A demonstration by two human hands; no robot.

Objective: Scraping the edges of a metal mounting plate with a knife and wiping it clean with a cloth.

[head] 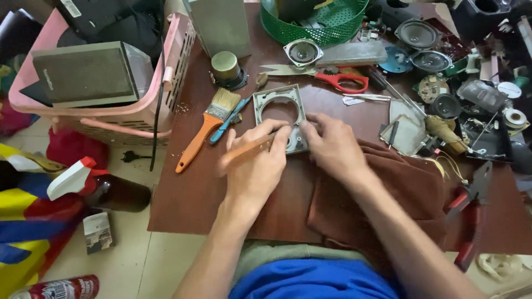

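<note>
The brown surface (194,199) is full of loose parts, and the grey frame (280,113) with a round hole lies in the middle, a bit far from the person. The right hand (332,145) presses its near edge. The left hand (256,166) has a closed grip on a thin brown stick (246,150) touching the frame, so the work looks only partly done.

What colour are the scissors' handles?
Red. The scissors lie behind the hands, clear in the head view.

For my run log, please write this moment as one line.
left hand: holds wooden-handled brush | right hand: steadies grey speaker frame | surface: brown table
</note>
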